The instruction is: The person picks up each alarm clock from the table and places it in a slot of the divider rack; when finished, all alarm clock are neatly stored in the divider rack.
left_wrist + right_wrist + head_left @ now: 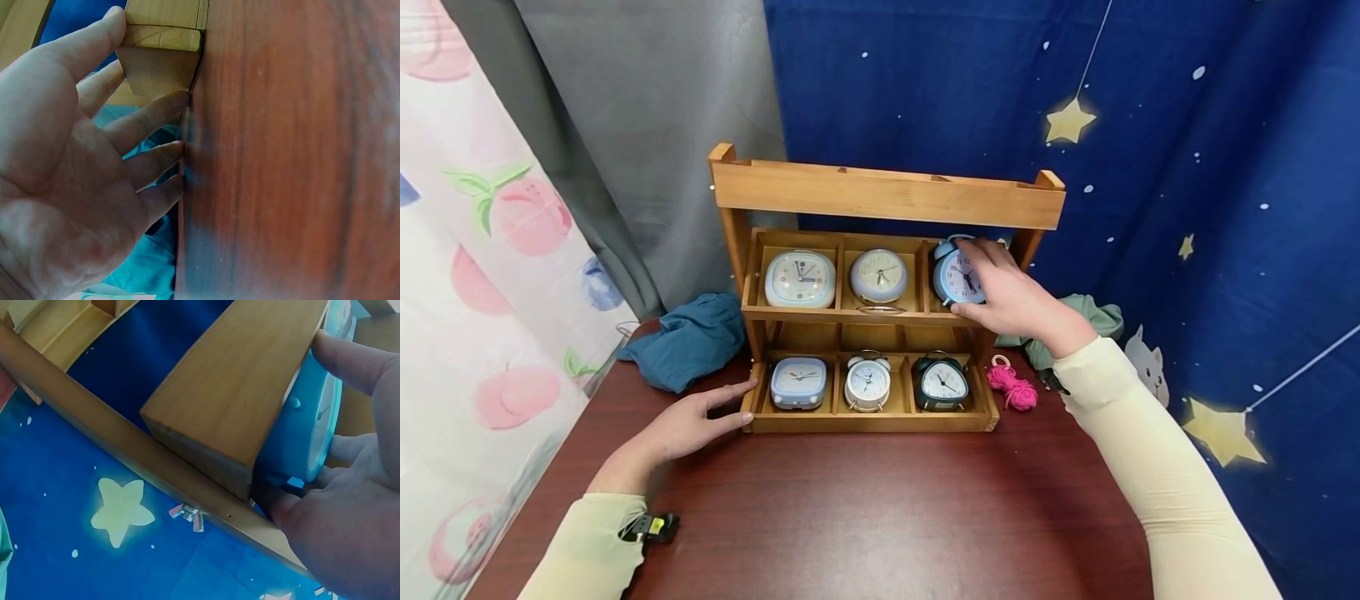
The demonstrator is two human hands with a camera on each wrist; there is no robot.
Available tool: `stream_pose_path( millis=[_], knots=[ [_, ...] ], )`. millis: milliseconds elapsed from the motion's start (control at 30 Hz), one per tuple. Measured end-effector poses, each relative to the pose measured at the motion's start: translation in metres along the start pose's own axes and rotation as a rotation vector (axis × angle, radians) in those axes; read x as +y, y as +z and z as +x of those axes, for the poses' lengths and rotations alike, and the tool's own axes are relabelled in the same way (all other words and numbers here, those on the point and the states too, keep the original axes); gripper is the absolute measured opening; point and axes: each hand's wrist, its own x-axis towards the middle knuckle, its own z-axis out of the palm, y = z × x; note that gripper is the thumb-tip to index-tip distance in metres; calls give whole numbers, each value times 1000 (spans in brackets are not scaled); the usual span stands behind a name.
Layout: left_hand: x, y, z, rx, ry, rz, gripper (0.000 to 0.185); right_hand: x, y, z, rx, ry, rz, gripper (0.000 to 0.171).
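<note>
A two-tier wooden rack (887, 196) stands on the dark red table (880, 517) with a clock in each compartment. My right hand (988, 283) grips the blue twin-bell alarm clock (953, 275) in the upper right compartment, fingers over its top and thumb under it. In the right wrist view the blue alarm clock (312, 425) sits behind a rack rail (237, 406), with my right hand (350, 525) curled round it. My left hand (692, 421) lies flat on the table, straight fingers touching the rack's lower left corner (159, 56). The left hand (81, 169) holds nothing.
Other clocks fill the upper left (800, 279), upper middle (878, 276) and the three lower compartments (867, 383). A teal cloth (685, 337) lies left of the rack, pink yarn (1013, 387) and a green cloth (1093, 321) to its right. Curtains hang close behind.
</note>
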Motion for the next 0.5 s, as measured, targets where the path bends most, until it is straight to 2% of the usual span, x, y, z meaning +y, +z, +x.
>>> stream_pose_path(
  millis=[300, 500],
  knots=[
    [-2, 0, 0, 7, 9, -3, 73, 5, 6, -2, -2, -32, 42, 92],
    [-3, 1, 0, 7, 12, -6, 73, 3, 13, -11, 54, -35, 56, 93]
  ],
)
